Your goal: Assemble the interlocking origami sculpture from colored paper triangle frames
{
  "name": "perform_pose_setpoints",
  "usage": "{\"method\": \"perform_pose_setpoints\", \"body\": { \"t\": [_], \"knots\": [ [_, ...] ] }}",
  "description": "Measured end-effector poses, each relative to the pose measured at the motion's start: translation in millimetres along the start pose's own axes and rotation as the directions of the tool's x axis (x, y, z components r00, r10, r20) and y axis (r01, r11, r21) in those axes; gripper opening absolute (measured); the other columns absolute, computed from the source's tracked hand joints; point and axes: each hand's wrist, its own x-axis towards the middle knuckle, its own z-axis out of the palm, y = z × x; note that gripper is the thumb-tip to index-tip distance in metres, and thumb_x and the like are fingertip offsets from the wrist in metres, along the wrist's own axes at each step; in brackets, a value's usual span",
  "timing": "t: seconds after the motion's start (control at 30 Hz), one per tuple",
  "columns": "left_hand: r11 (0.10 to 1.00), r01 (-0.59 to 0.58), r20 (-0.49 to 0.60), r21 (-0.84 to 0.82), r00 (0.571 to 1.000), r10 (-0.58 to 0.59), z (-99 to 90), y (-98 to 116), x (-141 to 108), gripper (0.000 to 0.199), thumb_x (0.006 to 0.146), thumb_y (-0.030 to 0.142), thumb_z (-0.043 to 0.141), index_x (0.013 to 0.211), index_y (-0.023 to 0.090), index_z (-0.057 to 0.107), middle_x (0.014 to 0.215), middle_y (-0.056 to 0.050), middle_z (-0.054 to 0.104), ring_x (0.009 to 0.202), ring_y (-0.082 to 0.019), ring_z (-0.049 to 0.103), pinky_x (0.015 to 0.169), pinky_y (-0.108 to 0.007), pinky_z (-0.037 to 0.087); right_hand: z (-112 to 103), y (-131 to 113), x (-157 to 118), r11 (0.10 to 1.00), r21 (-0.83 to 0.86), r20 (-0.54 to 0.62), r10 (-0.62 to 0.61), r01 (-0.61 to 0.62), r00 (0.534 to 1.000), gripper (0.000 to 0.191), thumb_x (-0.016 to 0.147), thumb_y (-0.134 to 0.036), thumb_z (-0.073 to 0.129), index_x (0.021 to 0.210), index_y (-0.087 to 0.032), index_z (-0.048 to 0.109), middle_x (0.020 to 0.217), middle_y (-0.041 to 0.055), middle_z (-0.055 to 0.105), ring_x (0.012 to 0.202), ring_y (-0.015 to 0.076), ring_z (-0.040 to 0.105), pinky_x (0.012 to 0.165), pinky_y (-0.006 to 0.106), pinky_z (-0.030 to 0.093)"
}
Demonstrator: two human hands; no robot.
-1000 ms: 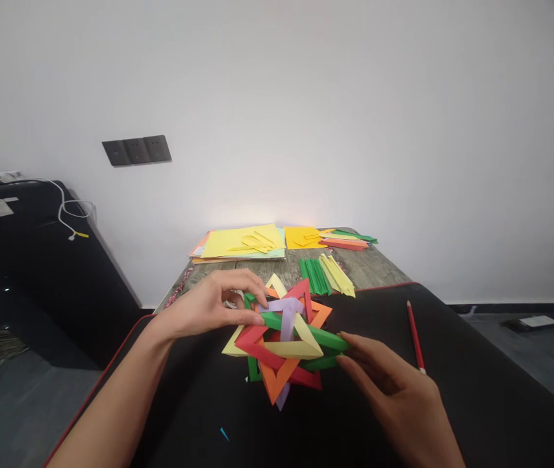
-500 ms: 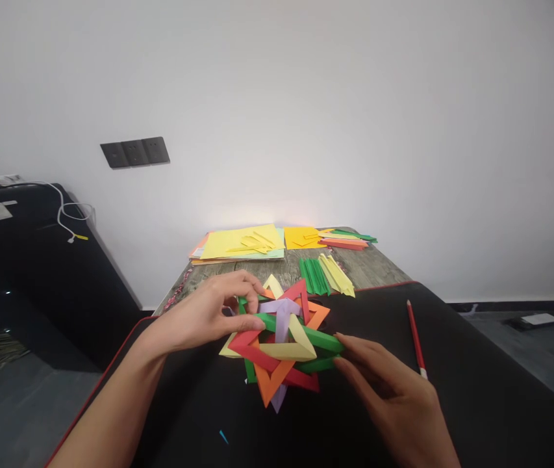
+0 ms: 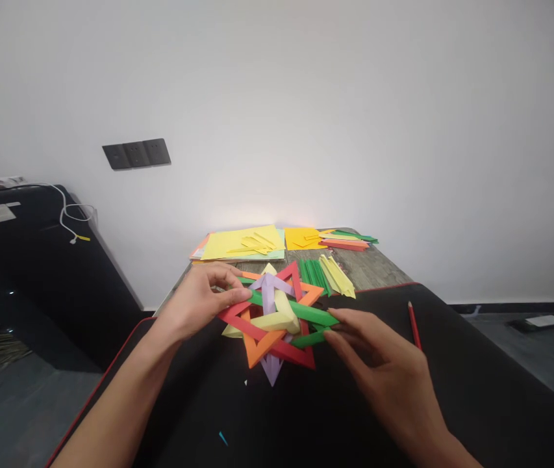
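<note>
Between my hands is a modular origami star (image 3: 269, 300) of interlaced folded paper frames in red, orange, green, pale yellow and lilac. My left hand (image 3: 207, 296) pinches its left side, the thumb on a green strip near the red corner. On the right, the fingertips of my right hand (image 3: 378, 354) close on the ends of two green strips (image 3: 313, 314) that stick out of the star. The star is held above a black mat (image 3: 199, 416). Its far underside is hidden.
Folded green strips (image 3: 314, 275) and pale yellow strips (image 3: 336, 274) lie beyond the star. Yellow sheets (image 3: 223, 242) and more coloured strips (image 3: 345, 243) are at the table's back. A red pencil (image 3: 414, 326) and a blue scrap (image 3: 223, 438) rest on the mat.
The star has risen and tilted, shifting slightly left. Both hands moved with it and keep their pinch. The pale yellow corner near its middle has turned.
</note>
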Motion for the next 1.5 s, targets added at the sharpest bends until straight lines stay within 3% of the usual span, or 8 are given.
{"method": "perform_pose_setpoints", "body": {
  "t": [0.1,0.23,0.43,0.87,1.17,1.5],
  "knots": [
    [0.992,0.091,-0.053,-0.090,0.994,-0.096,-0.7,-4,5,0.024,0.059,0.035,0.076,0.054,0.015,0.063,0.080,-0.006,0.067,0.058,-0.011,0.054,0.048,-0.023,0.038,6,0,10,0.999,0.012,0.012,-0.045,0.045,0.999,0.020,0.083,-0.027,0.064,0.101,-0.020,0.067,0.099,0.0058,0.067,0.072,0.0156,0.071,0.069,0.025,0.061],
    [0.973,0.147,-0.076,-0.179,0.984,-0.163,0.3,-12,13,0.022,0.055,0.032,0.077,0.052,0.015,0.063,0.058,-0.002,0.062,0.052,-0.010,0.052,0.048,-0.022,0.037,18,5,11,0.997,0.064,0.012,-0.033,0.032,0.999,0.019,0.085,-0.027,0.062,0.102,-0.018,0.065,0.096,0.0066,0.066,0.073,0.0147,0.068,0.064,0.023,0.061],
    [0.970,0.127,-0.096,-0.208,0.984,-0.149,2.6,-14,16,0.025,0.053,0.031,0.079,0.050,0.015,0.061,0.055,0.001,0.058,0.053,-0.008,0.050,0.049,-0.020,0.037,26,9,5,0.995,0.062,-0.008,-0.078,0.079,0.997,0.025,0.082,-0.025,0.066,0.106,-0.019,0.063,0.096,0.0066,0.063,0.072,0.0136,0.066,0.063,0.023,0.060],
    [0.941,0.211,-0.079,-0.264,0.968,-0.239,3.6,-7,15,0.023,0.054,0.027,0.078,0.052,0.015,0.058,0.052,0.002,0.062,0.053,-0.009,0.056,0.052,-0.019,0.040,27,11,1,0.993,-0.018,-0.030,-0.120,0.119,0.992,0.020,0.083,-0.020,0.063,0.104,-0.020,0.063,0.094,0.0046,0.065,0.076,0.0139,0.064,0.065,0.023,0.058],
    [0.967,0.185,-0.085,-0.176,0.976,-0.202,3.7,-10,16,0.022,0.065,0.029,0.073,0.058,0.016,0.058,0.057,0.000,0.064,0.056,-0.011,0.059,0.055,-0.022,0.043,27,10,3,1.000,0.013,-0.012,0.001,-0.001,1.000,0.018,0.083,-0.025,0.064,0.100,-0.021,0.065,0.094,0.0039,0.066,0.073,0.0134,0.063,0.060,0.023,0.058],
    [0.978,0.121,-0.067,-0.172,0.989,-0.134,0.8,-11,15,0.026,0.065,0.038,0.073,0.061,0.016,0.061,0.059,0.000,0.063,0.057,-0.013,0.061,0.060,-0.026,0.049,28,8,3,0.968,0.162,0.021,0.192,-0.193,0.981,0.020,0.081,-0.031,0.065,0.098,-0.020,0.067,0.094,0.0053,0.065,0.070,0.0151,0.065,0.054,0.023,0.059]
  ]
}}
